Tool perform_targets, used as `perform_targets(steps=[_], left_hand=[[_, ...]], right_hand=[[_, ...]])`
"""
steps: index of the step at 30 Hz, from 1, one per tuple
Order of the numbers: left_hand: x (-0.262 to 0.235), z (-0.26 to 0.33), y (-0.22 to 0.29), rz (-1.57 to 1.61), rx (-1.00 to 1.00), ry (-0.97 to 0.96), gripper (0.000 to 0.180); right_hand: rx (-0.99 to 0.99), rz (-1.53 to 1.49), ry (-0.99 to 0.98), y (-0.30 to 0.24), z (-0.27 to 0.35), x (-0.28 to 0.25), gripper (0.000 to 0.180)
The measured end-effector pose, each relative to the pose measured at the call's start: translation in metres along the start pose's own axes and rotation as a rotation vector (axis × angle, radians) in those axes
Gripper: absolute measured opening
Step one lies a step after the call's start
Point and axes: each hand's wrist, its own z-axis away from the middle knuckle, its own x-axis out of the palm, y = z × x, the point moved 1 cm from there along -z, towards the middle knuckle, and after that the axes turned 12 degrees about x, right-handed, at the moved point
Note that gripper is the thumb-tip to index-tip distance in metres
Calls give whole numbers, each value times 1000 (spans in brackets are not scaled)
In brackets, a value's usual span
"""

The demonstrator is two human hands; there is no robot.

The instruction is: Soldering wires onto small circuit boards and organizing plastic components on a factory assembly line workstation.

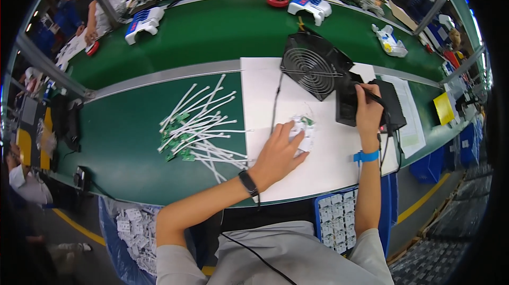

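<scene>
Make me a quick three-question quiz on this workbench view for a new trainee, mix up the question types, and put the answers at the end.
1. Multiple choice: What is the person's left grip touching?
A) The black fan
B) The small white part
C) The yellow card

2. True or false: The blue strap is worn on the person's right wrist.

3. Fill in the blank: To the left of the white sheet, most of the white cables lie on the ____ tabletop.

Key: 1. B; 2. True; 3. green
</scene>
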Motion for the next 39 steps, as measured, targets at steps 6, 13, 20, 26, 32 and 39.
perform_targets(steps=[6,13,20,26,32,39], left_hand=[[-32,-11,3,123,-97,61,44],[-141,-40,-106,-322,-278,311,40],[-200,12,-248,-738,-519,492,90],[-273,126,-107,-972,-381,179,76],[-350,395,65,-1377,-857,488,64],[-196,711,216,-620,-2275,158,92]], right_hand=[[363,-251,-185,-1,35,-18,48],[420,-60,-401,-17,151,-55,19],[320,-80,-520,-27,187,-39,17],[302,-118,-653,-43,222,-53,18],[9,-337,-1751,-162,299,-26,32],[-137,-175,-2871,-244,391,38,41]])
